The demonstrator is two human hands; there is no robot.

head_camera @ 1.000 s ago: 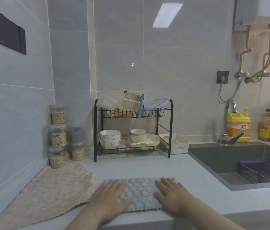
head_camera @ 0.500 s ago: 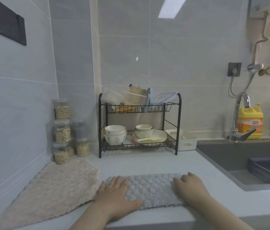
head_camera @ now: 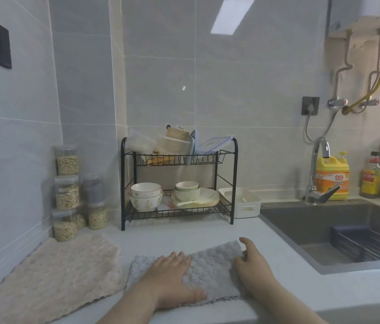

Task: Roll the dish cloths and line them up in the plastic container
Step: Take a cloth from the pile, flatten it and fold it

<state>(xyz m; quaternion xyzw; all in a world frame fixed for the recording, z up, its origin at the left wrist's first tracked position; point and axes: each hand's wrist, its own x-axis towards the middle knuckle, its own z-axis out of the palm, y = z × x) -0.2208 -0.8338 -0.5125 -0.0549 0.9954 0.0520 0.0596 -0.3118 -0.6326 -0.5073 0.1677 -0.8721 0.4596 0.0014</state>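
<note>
Both hands are down on the grey dish cloth (head_camera: 210, 270), which lies flat on the white counter (head_camera: 184, 237) at the near edge, right in front of the person. The left hand (head_camera: 172, 279) presses on the cloth's left half, palm down, fingers spread flat and thumb stretched toward the near hem; it grips nothing. The right hand (head_camera: 252, 272) sits at the cloth's right edge, fingers curled at the far right corner, where the fabric looks slightly lifted. Whether those fingers actually pinch the cloth, I cannot tell from here.

Just to the left, the beige dish cloth (head_camera: 63, 274) is spread out unrolled, its right edge touching the grey one. Beyond it, in the left corner, stand stacked clear jars (head_camera: 66, 192) of grains against the wall.

Farther back, a black two-tier dish rack (head_camera: 179, 183) holds bowls and plates below, lidded boxes above. The white plastic container (head_camera: 242, 202) sits just right of the rack's foot, well apart from both cloths, with no cloth visible in it. To the right, the dark sink (head_camera: 324, 230) takes up the counter, with a faucet (head_camera: 317, 174) and a yellow detergent bottle (head_camera: 332, 176) behind it.
</note>
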